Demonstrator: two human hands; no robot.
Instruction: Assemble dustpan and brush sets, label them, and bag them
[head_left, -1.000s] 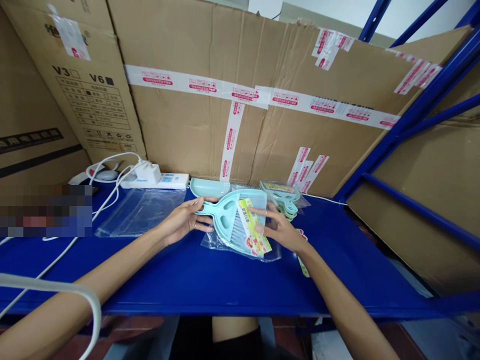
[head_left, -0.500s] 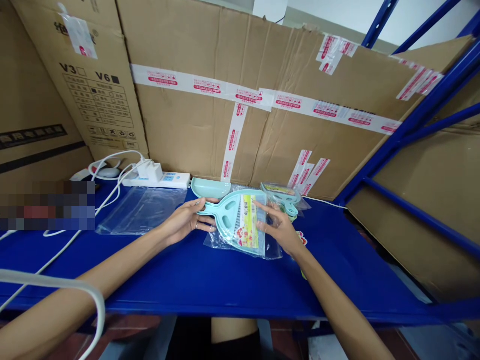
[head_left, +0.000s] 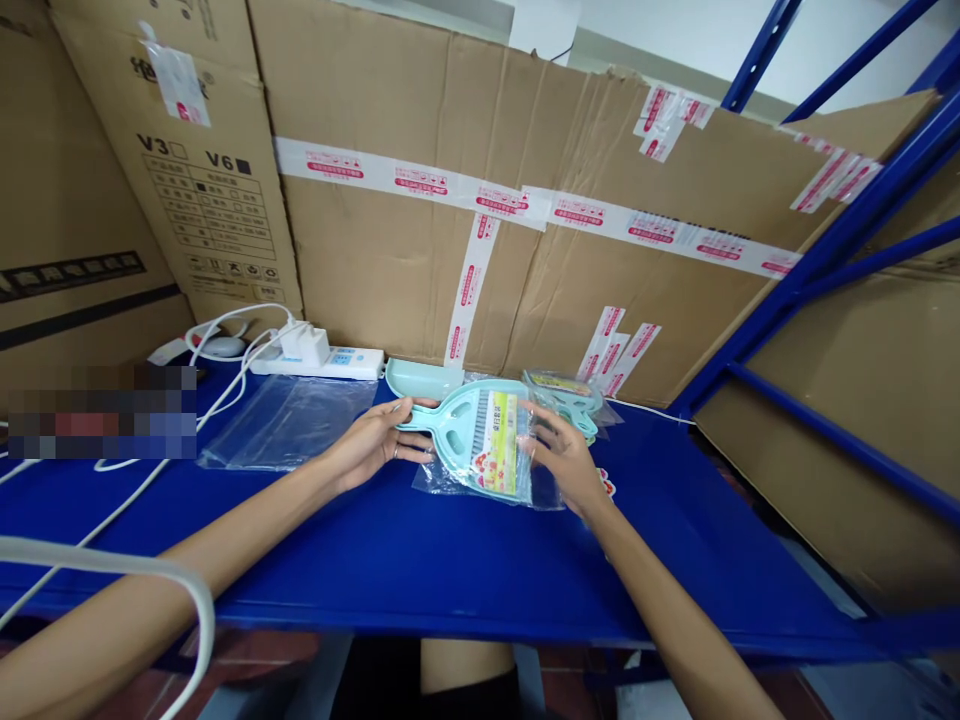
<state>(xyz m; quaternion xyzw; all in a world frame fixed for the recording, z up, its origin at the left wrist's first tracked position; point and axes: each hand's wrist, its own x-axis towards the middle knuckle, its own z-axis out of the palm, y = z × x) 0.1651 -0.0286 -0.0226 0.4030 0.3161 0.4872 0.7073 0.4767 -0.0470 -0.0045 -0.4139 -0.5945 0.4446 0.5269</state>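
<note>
From the head camera, I see the mint dustpan (head_left: 444, 424) held over the blue table (head_left: 420, 560), right in front of the person. My left hand (head_left: 371, 445) pinches its handle (head_left: 416, 420) with the thumb on top and the other fingers fanned out below. I think it holds there because the handle is thin, so the wide part is left uncovered. A brush (head_left: 478, 430) and a bright card (head_left: 501, 440) lie on the pan, with the card's picture facing up. My right hand (head_left: 561, 455) has its fingers spread by the card's right edge, near the crinkly plastic (head_left: 546, 490). I can't tell if they pinch anything. A flat clear bag (head_left: 292, 420) lies to the left, maybe to leave the middle free.
</note>
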